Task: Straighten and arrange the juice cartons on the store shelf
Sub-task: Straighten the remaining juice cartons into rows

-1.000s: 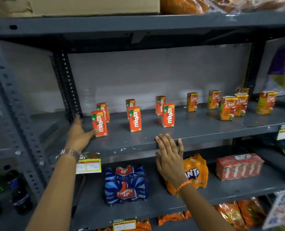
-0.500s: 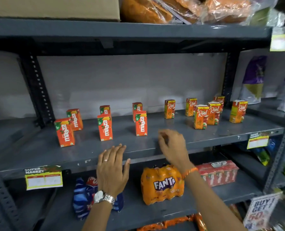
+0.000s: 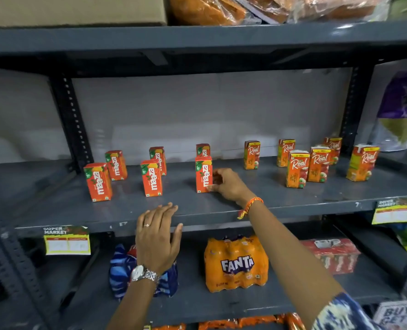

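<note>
Head view, grey metal shelf (image 3: 221, 206), juice cartons (image 3: 203, 174) upright; pale back wall (image 3: 197, 110)

A Fanta pack (image 3: 236, 264) sits between a blue bottle pack (image 3: 121, 270) and a red carton multipack (image 3: 335, 254).

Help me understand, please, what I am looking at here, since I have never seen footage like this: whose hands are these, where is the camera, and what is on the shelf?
There is no machine here. A person wears a camera on the head, looking forward and down, so both arms reach in from below. The right hand touches the side of a front Maaza carton, fingers closing on it. The left hand is open and empty, hovering by the front edge of the grey metal shelf. On that shelf six Maaza cartons stand upright in three front-and-back pairs on the left, and six Real cartons stand more loosely on the right. Below sits a Fanta pack.
</note>
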The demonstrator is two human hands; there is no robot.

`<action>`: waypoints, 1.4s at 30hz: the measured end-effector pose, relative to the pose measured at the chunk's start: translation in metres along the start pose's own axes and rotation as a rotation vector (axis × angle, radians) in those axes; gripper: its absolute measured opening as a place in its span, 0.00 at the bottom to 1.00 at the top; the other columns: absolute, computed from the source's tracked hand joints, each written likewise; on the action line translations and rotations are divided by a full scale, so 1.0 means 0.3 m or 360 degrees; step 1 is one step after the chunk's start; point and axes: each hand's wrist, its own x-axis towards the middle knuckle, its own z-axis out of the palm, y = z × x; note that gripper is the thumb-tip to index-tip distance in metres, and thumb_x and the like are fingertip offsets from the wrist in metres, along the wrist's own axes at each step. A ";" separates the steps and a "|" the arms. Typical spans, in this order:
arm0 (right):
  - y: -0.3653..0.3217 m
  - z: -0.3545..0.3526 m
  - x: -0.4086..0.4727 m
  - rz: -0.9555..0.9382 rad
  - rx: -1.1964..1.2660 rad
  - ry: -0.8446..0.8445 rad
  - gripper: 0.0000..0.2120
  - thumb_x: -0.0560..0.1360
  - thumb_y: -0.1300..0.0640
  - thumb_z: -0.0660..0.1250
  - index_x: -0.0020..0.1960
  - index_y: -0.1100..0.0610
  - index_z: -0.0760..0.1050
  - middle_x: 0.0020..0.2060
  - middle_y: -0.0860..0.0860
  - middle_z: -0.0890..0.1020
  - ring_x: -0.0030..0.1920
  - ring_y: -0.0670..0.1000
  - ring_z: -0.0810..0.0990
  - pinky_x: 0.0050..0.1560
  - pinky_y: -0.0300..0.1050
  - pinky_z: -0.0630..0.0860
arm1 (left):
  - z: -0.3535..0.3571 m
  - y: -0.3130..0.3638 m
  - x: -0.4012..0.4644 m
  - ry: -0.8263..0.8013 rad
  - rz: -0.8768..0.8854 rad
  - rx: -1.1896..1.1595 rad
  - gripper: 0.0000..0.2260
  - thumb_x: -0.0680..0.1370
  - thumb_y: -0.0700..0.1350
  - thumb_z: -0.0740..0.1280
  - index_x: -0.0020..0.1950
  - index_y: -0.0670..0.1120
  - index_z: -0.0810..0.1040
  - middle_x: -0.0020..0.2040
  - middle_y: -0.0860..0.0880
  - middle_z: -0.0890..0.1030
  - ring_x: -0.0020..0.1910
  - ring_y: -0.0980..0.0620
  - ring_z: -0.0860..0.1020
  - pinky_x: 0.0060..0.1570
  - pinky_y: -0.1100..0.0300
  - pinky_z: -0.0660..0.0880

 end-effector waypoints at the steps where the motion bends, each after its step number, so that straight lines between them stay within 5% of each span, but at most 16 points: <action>1: 0.003 0.003 -0.003 0.0004 0.0003 0.0013 0.25 0.74 0.57 0.73 0.69 0.59 0.72 0.63 0.54 0.80 0.64 0.53 0.79 0.64 0.47 0.72 | -0.003 0.001 -0.002 -0.0012 0.0001 0.0006 0.19 0.81 0.55 0.58 0.68 0.49 0.76 0.67 0.50 0.80 0.66 0.48 0.76 0.71 0.51 0.62; 8: 0.012 -0.064 -0.078 -0.0065 -0.0089 0.0080 0.31 0.72 0.55 0.75 0.72 0.58 0.70 0.68 0.54 0.76 0.68 0.54 0.75 0.69 0.50 0.72 | -0.021 0.040 -0.008 -0.0006 -0.0056 0.0068 0.21 0.80 0.54 0.58 0.68 0.47 0.76 0.68 0.48 0.79 0.68 0.45 0.75 0.75 0.50 0.59; 12: 0.136 -0.187 -0.267 -0.0113 0.0184 0.1383 0.23 0.66 0.51 0.79 0.58 0.50 0.75 0.51 0.46 0.80 0.52 0.47 0.79 0.54 0.44 0.78 | 0.010 0.121 -0.013 0.0011 0.0048 0.0081 0.23 0.80 0.55 0.58 0.71 0.45 0.74 0.73 0.47 0.74 0.72 0.44 0.71 0.77 0.50 0.57; 14: 0.197 -0.255 -0.323 0.0054 0.0018 0.1763 0.28 0.63 0.45 0.79 0.58 0.53 0.73 0.51 0.49 0.77 0.53 0.52 0.76 0.54 0.49 0.76 | 0.038 0.180 0.006 -0.0029 0.0141 0.0050 0.24 0.80 0.55 0.58 0.72 0.45 0.74 0.73 0.47 0.75 0.71 0.45 0.72 0.76 0.49 0.59; 17: 0.227 -0.327 -0.305 0.0385 -0.0153 0.1626 0.38 0.62 0.42 0.80 0.61 0.63 0.70 0.56 0.58 0.76 0.59 0.60 0.74 0.62 0.57 0.73 | 0.073 0.232 0.024 -0.0016 0.0140 0.0022 0.23 0.80 0.55 0.59 0.69 0.45 0.76 0.68 0.47 0.79 0.66 0.45 0.76 0.73 0.48 0.63; 20: 0.238 -0.352 -0.254 0.0477 -0.0337 0.1463 0.35 0.64 0.44 0.79 0.60 0.64 0.70 0.57 0.60 0.77 0.59 0.62 0.77 0.60 0.54 0.75 | 0.105 0.230 0.021 0.0066 0.0139 0.0029 0.21 0.80 0.55 0.59 0.68 0.45 0.76 0.66 0.47 0.81 0.65 0.46 0.75 0.70 0.49 0.63; 26: 0.272 -0.367 -0.167 0.0373 -0.0288 0.1109 0.19 0.68 0.50 0.78 0.51 0.58 0.75 0.47 0.55 0.83 0.48 0.56 0.84 0.46 0.48 0.81 | 0.135 0.223 0.023 0.0150 0.0140 0.0037 0.21 0.81 0.56 0.56 0.67 0.46 0.76 0.65 0.47 0.81 0.64 0.47 0.74 0.70 0.50 0.63; 36: 0.274 -0.340 -0.158 0.0116 -0.0375 0.0832 0.22 0.66 0.45 0.78 0.52 0.56 0.77 0.46 0.52 0.85 0.47 0.53 0.84 0.46 0.44 0.78 | 0.133 0.238 0.017 0.0145 0.0070 -0.0023 0.21 0.80 0.55 0.59 0.67 0.45 0.76 0.65 0.46 0.81 0.64 0.45 0.75 0.72 0.49 0.62; 42: 0.255 -0.336 -0.160 0.0098 -0.0440 0.0723 0.29 0.66 0.41 0.77 0.59 0.58 0.77 0.53 0.55 0.84 0.54 0.55 0.83 0.55 0.52 0.80 | 0.113 0.252 0.017 0.0118 0.0050 -0.0084 0.21 0.79 0.54 0.60 0.67 0.45 0.76 0.65 0.45 0.81 0.64 0.43 0.77 0.72 0.47 0.62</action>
